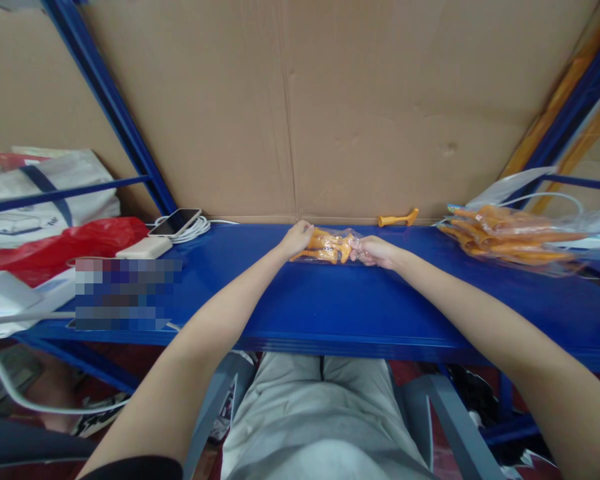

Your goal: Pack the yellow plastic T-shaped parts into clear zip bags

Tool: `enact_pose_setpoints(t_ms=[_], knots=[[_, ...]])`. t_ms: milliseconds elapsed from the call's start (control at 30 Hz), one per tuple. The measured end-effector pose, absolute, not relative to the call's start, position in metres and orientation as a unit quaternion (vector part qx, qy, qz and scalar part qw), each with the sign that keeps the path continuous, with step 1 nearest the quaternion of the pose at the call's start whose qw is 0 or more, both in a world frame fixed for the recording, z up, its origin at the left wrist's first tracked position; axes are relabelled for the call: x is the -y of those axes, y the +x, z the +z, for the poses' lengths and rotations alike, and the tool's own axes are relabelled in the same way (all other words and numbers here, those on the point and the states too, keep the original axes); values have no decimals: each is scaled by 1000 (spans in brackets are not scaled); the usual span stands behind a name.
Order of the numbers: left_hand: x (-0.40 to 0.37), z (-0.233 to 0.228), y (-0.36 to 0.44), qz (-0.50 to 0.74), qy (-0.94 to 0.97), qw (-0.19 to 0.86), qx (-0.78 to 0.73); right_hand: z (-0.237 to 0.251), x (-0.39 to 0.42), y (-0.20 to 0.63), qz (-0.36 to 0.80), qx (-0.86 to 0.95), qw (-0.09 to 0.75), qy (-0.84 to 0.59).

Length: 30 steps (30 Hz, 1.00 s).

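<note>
Bottom of the frame, grey trousers and two bare forearms running up toward the middle, and there above them the blue table (330, 313) spans the whole width. At centre frame both hands meet on one small clear bag (330, 245) of orange pieces: the left hand (296, 239) is closed on its left end, the right hand (375, 252) pinched on its right end, the bag lying on the table between them. Its long axis runs left to right across the frame, and the orange pieces inside lie mostly the same way. The risk, I'd say: thin slick film held only at the ends could slip from the fingers, or tear and spill the pieces over the table. Just behind, a loose orange piece (399, 218) lies against the cardboard wall (380, 100). Far right, a bigger bagged heap (510, 240); left of centre, a phone (176, 222) on a white cable, and a red bag (65, 243) further left.
</note>
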<state>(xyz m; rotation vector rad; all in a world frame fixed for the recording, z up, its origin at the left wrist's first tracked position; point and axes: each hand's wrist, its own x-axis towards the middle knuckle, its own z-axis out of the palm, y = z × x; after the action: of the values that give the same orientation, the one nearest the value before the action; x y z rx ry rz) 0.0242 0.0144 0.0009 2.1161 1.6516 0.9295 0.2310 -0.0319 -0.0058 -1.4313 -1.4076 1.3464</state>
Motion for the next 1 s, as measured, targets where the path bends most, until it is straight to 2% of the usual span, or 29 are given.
enact_pose_setpoints(t_ms=[167,567,767,867,1000], knots=[[-17,-3,23,293,775,113,-549,-7,34,227,479,573,340,-571],[-25,-10,16,227,842,-55,-487,-10,28,229,502,512,428,-550],[-28,-10,13,222,836,-84,-495,-11,28,229,480,552,412,-543],[-28,-10,13,216,834,-78,-502,-14,22,235,416,615,377,-554],[-26,-9,12,196,833,-68,-512,-21,6,256,219,750,324,-534]])
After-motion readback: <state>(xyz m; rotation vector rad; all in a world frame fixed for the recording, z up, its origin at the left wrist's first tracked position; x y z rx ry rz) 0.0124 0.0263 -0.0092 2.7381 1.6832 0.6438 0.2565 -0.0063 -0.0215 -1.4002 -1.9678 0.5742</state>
